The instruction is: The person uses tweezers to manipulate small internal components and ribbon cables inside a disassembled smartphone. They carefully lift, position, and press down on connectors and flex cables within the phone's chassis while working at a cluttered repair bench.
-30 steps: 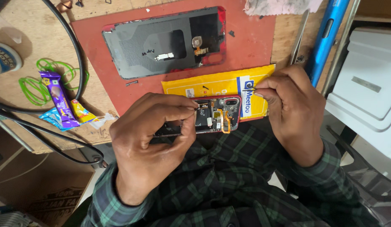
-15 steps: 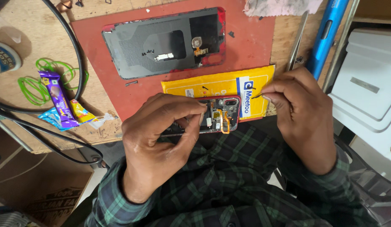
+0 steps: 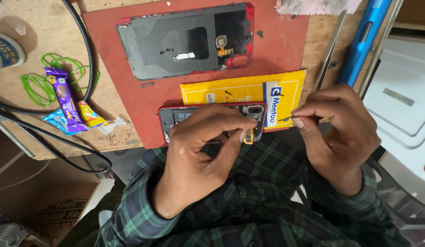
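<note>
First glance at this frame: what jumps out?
The opened phone at the near edge of the red mat, with the left hand over it and the right hand pinching a small dark part beside it. Behind it lie a yellow packet and the removed back cover.

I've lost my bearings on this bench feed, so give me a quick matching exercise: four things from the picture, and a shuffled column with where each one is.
Things:
1. opened phone
2. back cover
3. yellow packet
4. purple wrapper

Places:
A. on bare wood, beside green bands
B. under the left hand
C. top of the red mat, inner side up
D. on the red mat, between cover and phone

Pairs: 1-B, 2-C, 3-D, 4-A
</note>
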